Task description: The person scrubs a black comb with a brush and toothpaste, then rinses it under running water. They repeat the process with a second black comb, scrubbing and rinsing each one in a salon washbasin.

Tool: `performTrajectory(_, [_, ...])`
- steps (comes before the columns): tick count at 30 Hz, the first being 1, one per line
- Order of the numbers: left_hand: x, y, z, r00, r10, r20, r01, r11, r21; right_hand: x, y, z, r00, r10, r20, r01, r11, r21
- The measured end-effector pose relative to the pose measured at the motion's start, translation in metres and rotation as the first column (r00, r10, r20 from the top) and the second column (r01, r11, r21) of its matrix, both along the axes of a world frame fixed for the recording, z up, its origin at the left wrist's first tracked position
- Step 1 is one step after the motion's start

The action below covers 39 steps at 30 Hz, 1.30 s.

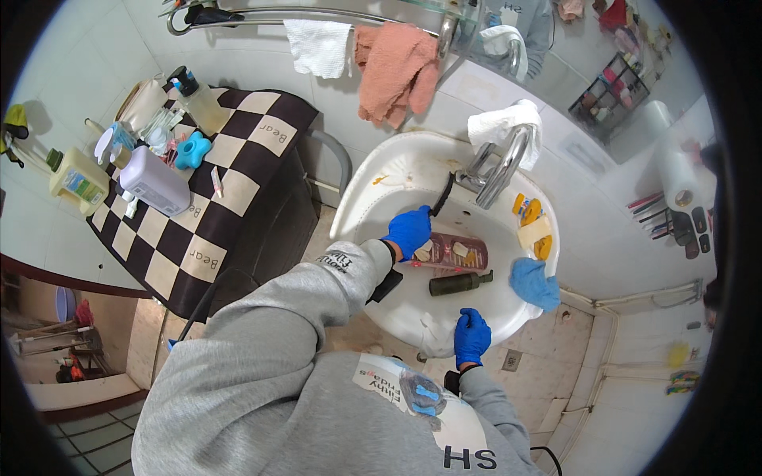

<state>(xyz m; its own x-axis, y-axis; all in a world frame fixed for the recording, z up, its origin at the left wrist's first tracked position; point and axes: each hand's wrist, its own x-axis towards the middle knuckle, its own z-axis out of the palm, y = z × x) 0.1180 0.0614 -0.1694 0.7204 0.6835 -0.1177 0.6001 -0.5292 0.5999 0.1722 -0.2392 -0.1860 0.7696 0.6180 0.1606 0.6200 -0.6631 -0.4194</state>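
Note:
My left hand (pixel 409 231), in a blue glove, grips a black brush (pixel 442 195) whose bristled end points toward the faucet. Beneath that hand, in the white washbasin (pixel 381 178), rests a pink translucent plastic soap dish (pixel 447 252) with two sections holding soap pieces. A dark green pump bottle (pixel 457 284) lies on its side nearer to me. At the basin's front rim is my right hand (pixel 472 334), also gloved in blue, its fingers curled with nothing visible in them. A blue cloth (pixel 534 282) drapes over the right rim, beside a bar of soap (pixel 534 231) on an orange-yellow holder.
Over the basin stands a chrome faucet (pixel 503 166) with a white cloth (pixel 506 125) on it. To the left, a checkered mat (pixel 238 178) bears a lilac pump bottle (pixel 156 183) and other toiletries. Pink (pixel 396 71) and white towels hang from a metal rail.

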Motion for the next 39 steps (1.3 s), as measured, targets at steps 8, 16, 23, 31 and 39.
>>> performTrajectory(8, [0.024,-0.004,0.023,0.988,-0.021,0.154,-0.010,0.980,0.197,-0.001,0.001,0.004,1.000,0.011,0.027,-0.011,0.999,0.034])
performTrajectory(16, [0.029,0.002,0.025,0.996,-0.054,0.070,0.027,0.940,0.341,-0.002,0.002,0.007,1.000,0.005,0.012,-0.005,1.000,0.015])
performTrajectory(23, [0.021,-0.010,0.025,0.996,-0.044,-0.083,0.053,0.992,0.112,-0.002,0.001,0.007,1.000,0.024,-0.020,-0.024,0.999,0.031])
performTrajectory(31, [0.022,-0.003,0.028,0.999,-0.035,-0.007,0.035,0.999,0.018,-0.001,0.001,0.006,0.998,0.055,0.022,-0.055,0.998,0.006])
performTrajectory(39, [0.030,0.002,0.027,0.993,-0.066,0.100,0.049,0.984,0.171,-0.001,0.002,0.006,0.999,0.041,-0.018,-0.042,0.999,-0.024])
